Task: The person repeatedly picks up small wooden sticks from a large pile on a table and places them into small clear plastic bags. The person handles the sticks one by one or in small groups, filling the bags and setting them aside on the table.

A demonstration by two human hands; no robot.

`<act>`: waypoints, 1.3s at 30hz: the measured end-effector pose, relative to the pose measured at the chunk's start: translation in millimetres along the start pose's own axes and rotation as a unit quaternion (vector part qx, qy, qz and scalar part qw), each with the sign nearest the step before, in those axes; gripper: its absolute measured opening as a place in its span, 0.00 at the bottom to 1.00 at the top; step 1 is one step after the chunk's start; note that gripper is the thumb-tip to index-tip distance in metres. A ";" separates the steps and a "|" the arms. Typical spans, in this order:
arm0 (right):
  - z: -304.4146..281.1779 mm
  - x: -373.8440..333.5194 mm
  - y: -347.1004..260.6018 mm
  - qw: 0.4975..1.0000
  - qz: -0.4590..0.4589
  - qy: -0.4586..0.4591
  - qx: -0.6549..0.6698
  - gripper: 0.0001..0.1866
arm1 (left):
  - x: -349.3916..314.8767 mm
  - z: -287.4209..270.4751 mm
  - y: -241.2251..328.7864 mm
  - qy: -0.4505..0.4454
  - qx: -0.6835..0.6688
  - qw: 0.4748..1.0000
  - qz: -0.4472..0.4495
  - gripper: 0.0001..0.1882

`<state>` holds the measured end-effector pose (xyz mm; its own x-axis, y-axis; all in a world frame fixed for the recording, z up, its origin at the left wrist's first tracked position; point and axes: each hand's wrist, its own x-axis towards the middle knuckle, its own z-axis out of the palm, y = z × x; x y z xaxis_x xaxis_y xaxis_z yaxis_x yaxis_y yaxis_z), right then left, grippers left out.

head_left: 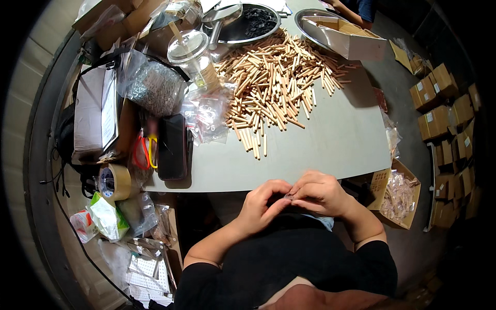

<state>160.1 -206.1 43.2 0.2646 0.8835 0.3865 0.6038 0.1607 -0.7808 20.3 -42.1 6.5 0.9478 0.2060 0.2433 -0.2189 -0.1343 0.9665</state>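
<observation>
My left hand (267, 200) and my right hand (320, 194) meet just off the table's near edge, in front of my body. Thumbs and fingertips of both are pinched together around something tiny and dark, mostly hidden between them; its kind cannot be made out. Beyond them a big heap of short wooden dowels (274, 77) spreads over the grey table (268, 173), its nearest loose pieces a little way past my fingers.
On the left lie a phone (172, 147), scissors (153, 152), a tape roll (114, 182), bagged small parts (155, 85) and a lidded plastic cup (194, 59). A bowl of black pieces (253, 23) and a white box (343, 41) stand behind. A carton of bagged items (398, 196) sits at right.
</observation>
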 end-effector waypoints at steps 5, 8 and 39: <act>-0.3 0.1 -6.6 0.995 0.092 -0.013 0.045 0.07 | 3.7 -1.4 6.1 0.016 0.084 0.993 0.077 0.07; 2.1 -0.2 -4.8 0.997 0.060 -0.029 0.046 0.06 | 3.5 -1.8 0.6 -0.004 0.075 0.992 0.101 0.05; -20.3 11.9 45.9 0.964 0.076 0.023 -0.255 0.14 | -31.2 -64.6 -26.5 0.032 0.579 0.814 -0.036 0.44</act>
<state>206.2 -197.2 22.0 0.4052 0.8576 0.3168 0.8433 -0.2168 -0.4918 -18.4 17.7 -21.4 0.9262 0.2990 0.2297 0.2373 -0.9357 0.2610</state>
